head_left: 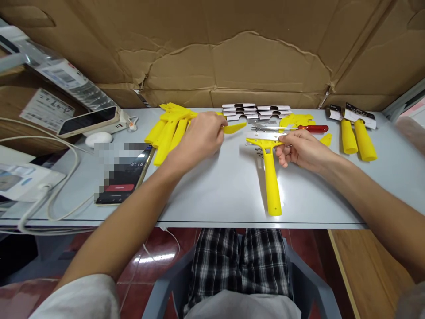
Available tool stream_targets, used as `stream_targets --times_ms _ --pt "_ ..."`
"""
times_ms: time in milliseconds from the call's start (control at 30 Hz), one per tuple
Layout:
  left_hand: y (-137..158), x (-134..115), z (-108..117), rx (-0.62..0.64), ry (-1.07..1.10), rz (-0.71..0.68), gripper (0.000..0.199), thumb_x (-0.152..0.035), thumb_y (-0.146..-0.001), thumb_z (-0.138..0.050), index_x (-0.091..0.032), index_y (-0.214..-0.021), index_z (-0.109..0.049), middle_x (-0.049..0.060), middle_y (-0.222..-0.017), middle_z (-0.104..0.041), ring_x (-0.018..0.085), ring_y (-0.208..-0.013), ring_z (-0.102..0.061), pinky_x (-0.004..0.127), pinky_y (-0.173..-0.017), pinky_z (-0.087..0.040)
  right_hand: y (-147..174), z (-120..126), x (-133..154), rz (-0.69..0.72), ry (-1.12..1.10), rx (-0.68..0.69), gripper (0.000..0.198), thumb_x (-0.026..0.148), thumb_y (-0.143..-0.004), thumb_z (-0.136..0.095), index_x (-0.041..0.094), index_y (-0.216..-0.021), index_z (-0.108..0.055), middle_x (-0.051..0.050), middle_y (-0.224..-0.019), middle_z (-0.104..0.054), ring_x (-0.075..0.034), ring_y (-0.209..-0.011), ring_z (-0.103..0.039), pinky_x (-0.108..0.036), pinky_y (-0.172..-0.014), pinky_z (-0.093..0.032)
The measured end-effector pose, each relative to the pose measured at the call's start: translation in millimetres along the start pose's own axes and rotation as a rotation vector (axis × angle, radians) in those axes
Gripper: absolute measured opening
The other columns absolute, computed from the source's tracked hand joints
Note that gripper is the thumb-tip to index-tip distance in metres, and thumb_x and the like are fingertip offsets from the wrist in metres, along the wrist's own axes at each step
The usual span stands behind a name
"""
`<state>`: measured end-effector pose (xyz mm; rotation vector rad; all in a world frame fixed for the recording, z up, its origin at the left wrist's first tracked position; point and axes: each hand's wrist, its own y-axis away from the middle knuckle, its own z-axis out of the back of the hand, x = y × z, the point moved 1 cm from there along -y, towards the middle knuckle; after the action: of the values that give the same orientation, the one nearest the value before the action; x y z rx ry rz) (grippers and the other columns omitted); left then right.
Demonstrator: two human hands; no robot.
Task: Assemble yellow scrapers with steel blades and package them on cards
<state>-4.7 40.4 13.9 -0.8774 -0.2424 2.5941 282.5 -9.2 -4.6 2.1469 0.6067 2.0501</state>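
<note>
My right hand (300, 148) is closed at the head of a yellow scraper (272, 181), pinching its right end between thumb and fingers. Along the scraper's top edge lies a pale metal blade strip (264, 135), and its handle points toward me. My left hand (202, 137) has its fingers closed on a yellow plastic piece (235, 128), whose pointed end sticks out to the right; the rest is hidden by the hand. Beside that hand lies a pile of yellow scraper handles (168, 137). Small screws (260, 152) show behind the scraper.
White-and-black card sleeves (239, 110) are stacked at the back. A red-handled screwdriver (314, 128) lies near flat yellow pieces (297, 120). Two sleeved yellow scrapers (365, 139) rest at right. At left are a phone (121, 188), another propped phone (89, 120) and white cables (71, 177).
</note>
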Motion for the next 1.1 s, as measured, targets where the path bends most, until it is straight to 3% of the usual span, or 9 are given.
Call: stream_targets --times_ms 67,167,267,333,467,667,833,1000,1100 --pt "-3.6 -2.2 8.2 -0.088 0.063 -0.013 0.016 -0.026 -0.087 -0.071 -0.027 -0.098 -0.083 0.01 -0.112 -0.081 0.032 -0.111 -0.07 0.051 -0.113 -0.052 0.3 -0.6 -0.3 0.002 -0.001 0.007 0.018 0.023 -0.104 -0.055 0.007 -0.095 -0.053 -0.015 -0.087 -0.07 -0.015 -0.059 -0.065 -0.028 -0.053 -0.055" --pt "-3.1 -13.0 8.6 -0.216 0.363 0.018 0.014 -0.032 -0.089 -0.08 -0.026 -0.101 -0.082 0.007 -0.102 -0.08 0.025 -0.097 -0.074 0.043 -0.097 -0.061 0.5 -2.3 -1.3 0.007 0.001 0.017 0.018 0.023 -0.105 -0.056 0.006 -0.098 -0.056 -0.014 -0.087 -0.07 -0.015 -0.062 -0.066 -0.028 -0.054 -0.056" --pt "4.1 -27.6 -8.4 -0.197 0.663 0.058 0.024 -0.034 -0.086 -0.088 -0.022 -0.105 -0.079 0.005 -0.098 -0.08 0.021 -0.091 -0.078 0.039 -0.091 -0.065 1.3 -5.7 -2.6 -0.003 0.002 0.028 0.019 0.025 -0.106 -0.054 0.006 -0.101 -0.058 -0.014 -0.088 -0.07 -0.015 -0.063 -0.067 -0.028 -0.056 -0.057" --pt "10.1 -35.3 -23.4 -0.109 0.765 0.092 0.031 -0.039 -0.084 -0.092 -0.02 -0.105 -0.078 0.005 -0.095 -0.08 0.02 -0.088 -0.079 0.039 -0.089 -0.066 2.3 -8.4 -3.2 -0.013 0.002 0.03 0.018 0.022 -0.105 -0.052 0.006 -0.102 -0.059 -0.014 -0.09 -0.07 -0.015 -0.064 -0.067 -0.028 -0.056 -0.057" --pt "16.6 -40.1 -38.3 -0.07 0.768 0.093 0.042 -0.053 -0.081 -0.095 -0.019 -0.102 -0.08 0.009 -0.099 -0.084 0.025 -0.097 -0.081 0.04 -0.089 -0.066 3.5 -10.9 -4.1 -0.005 0.008 0.049 0.013 0.018 -0.102 -0.055 0.007 -0.103 -0.061 -0.011 -0.089 -0.07 -0.014 -0.064 -0.068 -0.027 -0.058 -0.058" --pt "12.4 -33.8 -34.2 -0.077 0.737 0.078 0.04 -0.053 -0.078 -0.095 -0.019 -0.095 -0.084 0.009 -0.104 -0.086 0.026 -0.103 -0.081 0.04 -0.093 -0.065 2.2 -6.7 -5.1 0.021 -0.007 0.084 0.022 0.029 -0.105 -0.06 0.007 -0.104 -0.06 -0.013 -0.094 -0.071 -0.012 -0.067 -0.067 -0.025 -0.062 -0.059" --pt "12.2 -30.8 -36.3 -0.036 0.76 0.094 0.036 -0.051 -0.078 -0.096 -0.019 -0.089 -0.083 0.008 -0.103 -0.084 0.023 -0.102 -0.078 0.038 -0.099 -0.063 3.3 -7.2 -4.5 0.0 0.0 0.071 0.019 0.026 -0.106 -0.055 0.007 -0.108 -0.059 -0.013 -0.093 -0.07 -0.013 -0.066 -0.068 -0.027 -0.06 -0.058" --pt "11.6 -28.8 -37.8 0.115 0.905 0.19 0.047 -0.056 -0.074 -0.098 -0.017 -0.092 -0.081 0.013 -0.131 -0.079 0.026 -0.112 -0.077 0.039 -0.092 -0.065 3.3 -8.0 -4.4 0.012 -0.002 0.059 0.019 0.026 -0.105 -0.053 0.008 -0.105 -0.056 -0.013 -0.093 -0.07 -0.015 -0.066 -0.068 -0.028 -0.059 -0.058" --pt "11.2 -30.5 -35.0 0.162 0.934 0.22 0.039 -0.049 -0.081 -0.095 -0.016 -0.094 -0.08 0.015 -0.137 -0.076 0.027 -0.116 -0.077 0.04 -0.091 -0.067 2.2 -6.2 -6.2 0.016 -0.004 0.08 0.021 0.029 -0.105 -0.057 0.008 -0.106 -0.057 -0.013 -0.094 -0.07 -0.013 -0.067 -0.068 -0.026 -0.06 -0.059"
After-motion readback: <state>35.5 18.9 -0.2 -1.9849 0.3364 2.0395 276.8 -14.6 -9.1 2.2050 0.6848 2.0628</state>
